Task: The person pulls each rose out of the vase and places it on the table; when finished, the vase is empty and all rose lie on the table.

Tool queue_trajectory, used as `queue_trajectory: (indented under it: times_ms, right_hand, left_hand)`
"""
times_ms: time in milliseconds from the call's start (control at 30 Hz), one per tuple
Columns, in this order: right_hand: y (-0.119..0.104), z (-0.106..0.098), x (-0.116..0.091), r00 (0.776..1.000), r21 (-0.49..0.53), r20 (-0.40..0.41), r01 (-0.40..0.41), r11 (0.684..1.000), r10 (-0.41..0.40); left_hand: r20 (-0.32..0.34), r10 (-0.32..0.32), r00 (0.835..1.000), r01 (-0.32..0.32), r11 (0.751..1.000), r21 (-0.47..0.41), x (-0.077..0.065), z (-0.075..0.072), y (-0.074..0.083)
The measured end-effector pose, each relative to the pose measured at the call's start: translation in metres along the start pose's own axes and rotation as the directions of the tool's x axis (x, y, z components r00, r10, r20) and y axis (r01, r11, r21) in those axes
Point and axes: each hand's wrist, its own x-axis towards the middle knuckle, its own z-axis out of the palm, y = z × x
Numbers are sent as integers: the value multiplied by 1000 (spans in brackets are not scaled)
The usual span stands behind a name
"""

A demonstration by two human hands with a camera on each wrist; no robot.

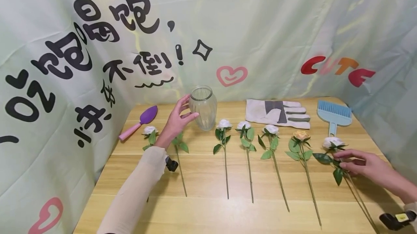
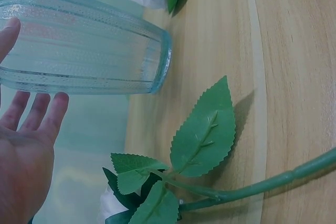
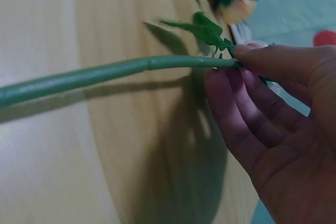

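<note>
In the head view, my left hand (image 1: pixel 178 119) holds the side of a clear ribbed glass vase (image 1: pixel 205 113) standing upright at the back. Its thumb lies across the front of the glass in the left wrist view, and the fingertips meet the side of the vase (image 2: pixel 100 45). At the right, my right hand (image 1: pixel 365 163) pinches the stem of a white artificial rose (image 1: pixel 333 142), just below its bloom. The right wrist view shows thumb and fingers closing on that green stem (image 3: pixel 121 71), slightly above the wood. My left forearm hides part of the leftmost roses.
More artificial roses lie in a row, white ones such as the rose (image 1: pixel 224 124) and one orange rose (image 1: pixel 301 135). Behind them are a purple trowel (image 1: pixel 148 114), a work glove (image 1: pixel 277 113) and a blue brush (image 1: pixel 335 114). Curtains (image 1: pixel 267 28) enclose the wooden table (image 1: pixel 208 212).
</note>
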Motion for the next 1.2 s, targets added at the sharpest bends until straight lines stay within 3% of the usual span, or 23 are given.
queue_trajectory:
  times_ms: [233,400,567,800,933,1100,1200]
  right_hand:
    - [14,-21,-11,988,-52,-123,-100,994,93]
    - [25,-26,-10,974,-48,-213,-93,995,80]
    - [33,-24,-6,969,-1,-235,-77,997,74]
    - [36,-22,-6,962,-53,-254,-120,991,103]
    - [39,-23,-9,953,12,-278,-126,992,124]
    - [41,-26,-15,928,31,-354,-115,993,118]
    - [38,-29,-18,904,68,-421,-57,996,80]
  left_hand:
    - [-1,-3,1000,3,1000,-10,-2,-2,1]
    - [1,2,1000,-2,1000,-6,-1,-3,0]
    - [-1,0,1000,0,1000,-4,-3,-2,0]
    - [-10,-8,1000,8,1000,-5,-3,-1,0]
    - [-5,2,1000,-2,1000,-10,-2,-1,0]
    - [1,32,1000,-32,999,-3,-3,-5,-2]
    - [-2,64,998,-64,998,17,-4,-11,-4]
